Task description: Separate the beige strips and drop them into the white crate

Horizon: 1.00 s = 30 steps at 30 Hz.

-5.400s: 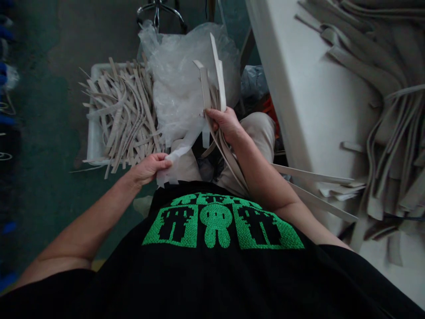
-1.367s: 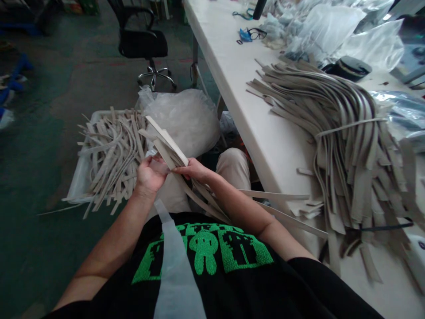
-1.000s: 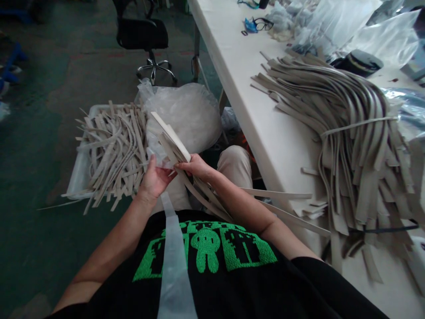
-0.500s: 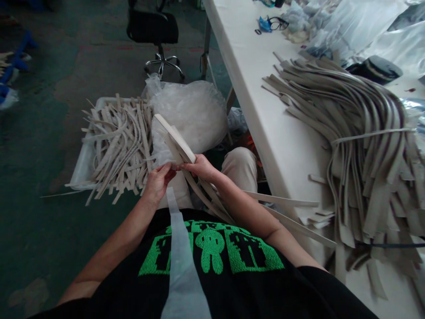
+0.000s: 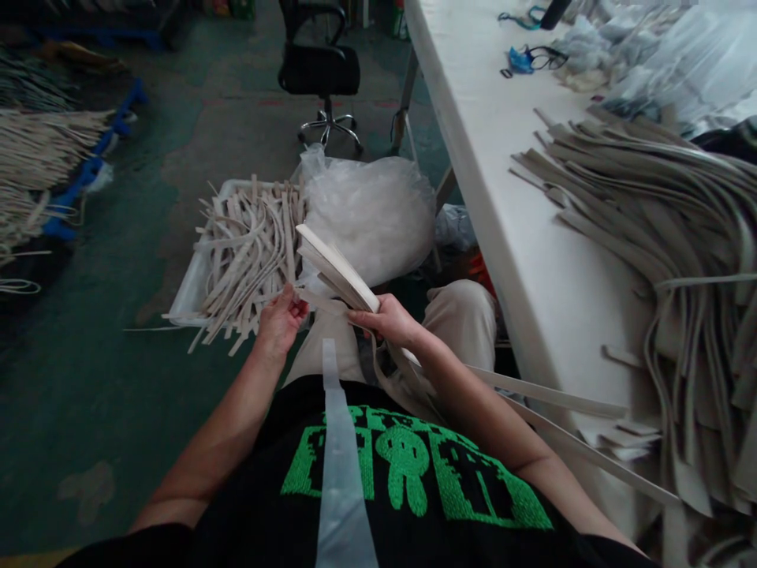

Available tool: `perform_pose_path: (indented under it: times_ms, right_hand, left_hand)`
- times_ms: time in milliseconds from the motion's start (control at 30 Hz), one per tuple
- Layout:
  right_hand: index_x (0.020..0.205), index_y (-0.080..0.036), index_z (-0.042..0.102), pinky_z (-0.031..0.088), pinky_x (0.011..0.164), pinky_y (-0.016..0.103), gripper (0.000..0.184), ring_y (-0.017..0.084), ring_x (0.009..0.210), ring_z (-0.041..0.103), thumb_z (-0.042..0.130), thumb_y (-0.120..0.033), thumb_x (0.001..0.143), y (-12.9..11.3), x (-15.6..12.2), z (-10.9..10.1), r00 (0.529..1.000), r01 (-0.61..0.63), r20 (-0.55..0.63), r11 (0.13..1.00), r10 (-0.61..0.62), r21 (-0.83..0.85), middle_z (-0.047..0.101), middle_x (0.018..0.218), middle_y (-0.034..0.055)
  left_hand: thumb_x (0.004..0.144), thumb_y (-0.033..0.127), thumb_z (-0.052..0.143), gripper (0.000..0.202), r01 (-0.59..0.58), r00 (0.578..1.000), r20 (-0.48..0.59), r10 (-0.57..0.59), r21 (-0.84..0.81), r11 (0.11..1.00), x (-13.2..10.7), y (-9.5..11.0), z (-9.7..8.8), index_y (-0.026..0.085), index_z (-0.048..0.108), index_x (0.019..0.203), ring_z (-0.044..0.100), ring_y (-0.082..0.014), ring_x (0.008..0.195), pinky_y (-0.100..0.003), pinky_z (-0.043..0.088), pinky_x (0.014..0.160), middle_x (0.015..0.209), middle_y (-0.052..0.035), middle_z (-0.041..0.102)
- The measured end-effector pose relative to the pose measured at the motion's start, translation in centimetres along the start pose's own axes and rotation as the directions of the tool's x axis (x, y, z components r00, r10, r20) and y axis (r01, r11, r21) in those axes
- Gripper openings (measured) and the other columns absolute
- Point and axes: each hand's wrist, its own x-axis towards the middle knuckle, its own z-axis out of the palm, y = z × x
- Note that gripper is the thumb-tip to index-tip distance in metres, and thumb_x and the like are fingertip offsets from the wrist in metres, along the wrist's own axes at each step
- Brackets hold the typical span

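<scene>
My right hand (image 5: 389, 322) is closed around several flat beige strips (image 5: 338, 267), whose ends fan out above the fingers toward the upper left. Their long tails run down across my lap and, past my forearm, to the table on the right. My left hand (image 5: 280, 322) is closed, with thumb and finger pinching the end of one strip (image 5: 322, 302). That strip stretches across to the right hand, below the fanned ends. A white tray (image 5: 188, 293) heaped with loose beige strips (image 5: 251, 244) stands on the floor just beyond my left hand.
A large clear plastic bag (image 5: 372, 217) sits beside the tray. The white table (image 5: 473, 170) on my right carries a tied bundle of strips (image 5: 668, 229) and plastic film. Further off stand an office chair (image 5: 322, 69) and a blue pallet (image 5: 88, 173) stacked with strips.
My left hand has moved left, away from the right hand, drawing one strip's end out from the bunch. My right hand still grips the strips. The view has shifted leftward.
</scene>
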Motion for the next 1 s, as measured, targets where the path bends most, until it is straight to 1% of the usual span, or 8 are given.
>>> perform_pose_path:
  times_ms: [67, 233, 467, 567, 667, 800, 900, 1000]
  right_hand:
    - [0.071, -0.013, 0.065, 0.029, 0.038, 0.019, 0.03, 0.006, 0.037, 0.04, 0.076, -0.04, 0.079, 0.2, 0.0, 0.0, 1.0, 0.002, -0.002, 0.999, -0.003, -0.044, 0.055, 0.046, -0.0041]
    - [0.076, -0.013, 0.067, 0.033, 0.044, 0.02, 0.027, 0.007, 0.041, 0.044, 0.075, -0.039, 0.081, 0.8, 0.4, 0.2, 0.997, 0.033, -0.065, 0.991, -0.041, -0.127, 0.056, 0.049, -0.0045]
    - [0.076, -0.014, 0.07, 0.034, 0.049, 0.021, 0.025, 0.01, 0.049, 0.051, 0.072, -0.037, 0.085, 0.5, 0.0, 0.7, 0.989, 0.044, -0.111, 0.923, -0.093, -0.383, 0.062, 0.055, -0.0017]
    - [0.078, -0.016, 0.072, 0.034, 0.052, 0.021, 0.023, 0.011, 0.052, 0.053, 0.071, -0.037, 0.086, 0.3, -0.1, 1.0, 0.986, 0.041, -0.125, 0.878, -0.113, -0.476, 0.063, 0.057, -0.0014]
    - [0.08, -0.017, 0.074, 0.033, 0.053, 0.022, 0.023, 0.012, 0.055, 0.055, 0.071, -0.039, 0.085, 0.1, -0.2, 1.1, 0.984, 0.031, -0.13, 0.84, -0.12, -0.542, 0.064, 0.059, -0.0009]
    - [0.08, -0.016, 0.073, 0.032, 0.053, 0.022, 0.025, 0.013, 0.058, 0.055, 0.07, -0.04, 0.086, 0.0, -0.2, 0.7, 0.977, 0.012, -0.166, 0.818, -0.131, -0.575, 0.064, 0.061, 0.0002]
    - [0.08, -0.015, 0.073, 0.031, 0.053, 0.023, 0.028, 0.012, 0.058, 0.054, 0.067, -0.042, 0.088, 0.0, -0.3, 0.5, 0.972, 0.028, -0.174, 0.818, -0.155, -0.575, 0.064, 0.062, 0.0002]
    - [0.082, -0.016, 0.075, 0.03, 0.054, 0.023, 0.031, 0.013, 0.058, 0.053, 0.066, -0.045, 0.088, 0.0, -0.4, 0.8, 0.974, 0.052, -0.145, 0.79, -0.176, -0.611, 0.063, 0.063, 0.0001]
  left_hand:
    - [0.054, 0.041, 0.098, 0.047, -0.001, 1.0, 0.002, 0.001, 0.015, 1.0, 0.0, 0.1, 0.0, 0.017, 0.061, 0.071, 0.065, -0.0123, 0.059, -0.022, 0.052, 0.057, 0.065, 0.0007, 0.067]
    - [0.048, 0.042, 0.1, 0.052, -0.027, 0.998, 0.054, 0.023, 0.074, 0.997, -0.1, 0.2, -0.2, 0.016, 0.061, 0.069, 0.065, -0.0126, 0.059, -0.023, 0.053, 0.059, 0.065, -0.0005, 0.068]
    - [0.045, 0.042, 0.099, 0.052, -0.132, 0.991, 0.052, 0.127, 0.119, 0.984, 0.1, -0.3, -0.4, 0.015, 0.061, 0.068, 0.065, -0.0122, 0.057, -0.023, 0.051, 0.059, 0.067, -0.0013, 0.07]
    - [0.047, 0.041, 0.098, 0.048, -0.156, 0.987, 0.052, 0.15, 0.149, 0.976, 0.0, -0.4, -0.4, 0.015, 0.063, 0.067, 0.064, -0.012, 0.057, -0.023, 0.051, 0.058, 0.067, -0.0021, 0.071]
    - [0.05, 0.039, 0.097, 0.045, -0.138, 0.99, 0.045, 0.133, 0.144, 0.98, -0.2, -0.6, -0.4, 0.015, 0.064, 0.068, 0.065, -0.0128, 0.058, -0.023, 0.051, 0.058, 0.069, -0.0032, 0.071]
    - [0.05, 0.038, 0.097, 0.046, -0.092, 0.996, 0.03, 0.09, 0.108, 0.99, -0.4, -0.6, -0.6, 0.015, 0.063, 0.069, 0.067, -0.0136, 0.059, -0.023, 0.053, 0.058, 0.067, -0.0025, 0.07]
    - [0.054, 0.039, 0.096, 0.043, -0.101, 0.994, 0.046, 0.096, 0.12, 0.988, -0.4, -0.5, -0.7, 0.014, 0.065, 0.071, 0.068, -0.0135, 0.063, -0.021, 0.052, 0.059, 0.07, -0.0042, 0.072]
    - [0.054, 0.039, 0.096, 0.044, -0.116, 0.993, 0.021, 0.115, 0.107, 0.987, -0.3, -0.5, -0.6, 0.014, 0.065, 0.071, 0.067, -0.0124, 0.062, -0.021, 0.052, 0.06, 0.068, -0.0031, 0.071]
